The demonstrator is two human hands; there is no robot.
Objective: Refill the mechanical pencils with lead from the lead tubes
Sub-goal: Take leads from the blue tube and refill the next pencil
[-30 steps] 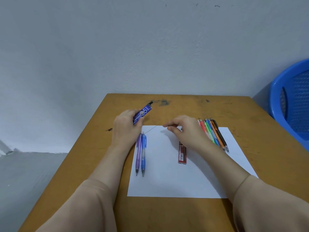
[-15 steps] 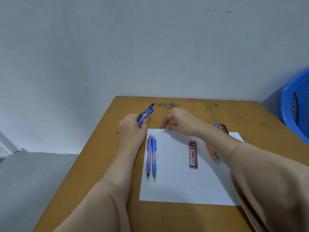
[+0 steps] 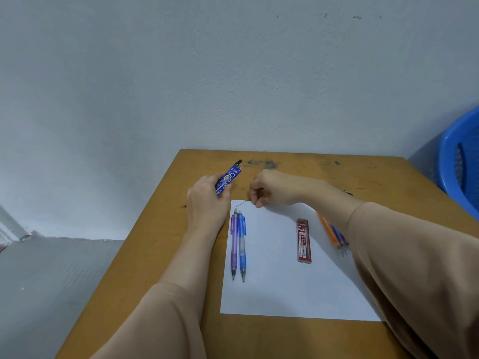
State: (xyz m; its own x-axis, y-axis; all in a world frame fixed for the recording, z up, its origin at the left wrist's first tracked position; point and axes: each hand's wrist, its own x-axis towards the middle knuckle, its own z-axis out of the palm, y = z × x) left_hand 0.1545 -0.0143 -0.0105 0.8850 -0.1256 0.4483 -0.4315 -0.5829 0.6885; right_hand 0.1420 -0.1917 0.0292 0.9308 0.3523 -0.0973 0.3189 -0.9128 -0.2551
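At the far edge of the paper | my right hand pinches one lead, left hand grips the blue lead tube | step: loading, I judge | next: guide lead carefully into purple pencil top

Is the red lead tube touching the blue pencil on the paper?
Apart. The head view shows a wide strip of bare white paper between the red lead tube and the blue pencil.
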